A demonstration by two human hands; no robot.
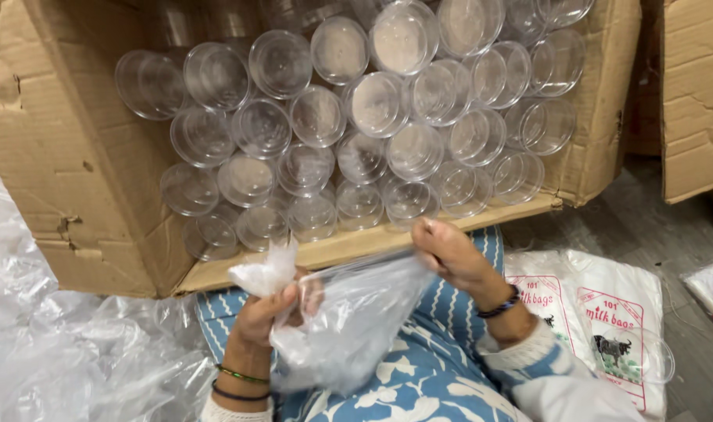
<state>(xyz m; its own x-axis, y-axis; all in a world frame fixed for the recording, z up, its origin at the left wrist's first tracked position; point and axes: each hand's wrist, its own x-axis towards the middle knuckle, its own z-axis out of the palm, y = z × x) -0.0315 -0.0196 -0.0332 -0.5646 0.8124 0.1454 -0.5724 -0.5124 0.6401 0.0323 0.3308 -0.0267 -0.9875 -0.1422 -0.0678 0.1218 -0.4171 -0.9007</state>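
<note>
Head view: a large brown cardboard box [83,164] lies on its side, filled with stacked clear round plastic containers [376,105] whose bases face outward. Crumpled clear plastic sheeting [51,352] lies at left; a white printed pack of bags [598,312] lies at right on the floor. Below the box opening, over the lap, a thin transparent plastic bag [348,312] is stretched between both hands. Left hand [266,312] fingers are clenched on its bunched edge; right hand [450,254] fingers pinch the opposite edge.
</note>
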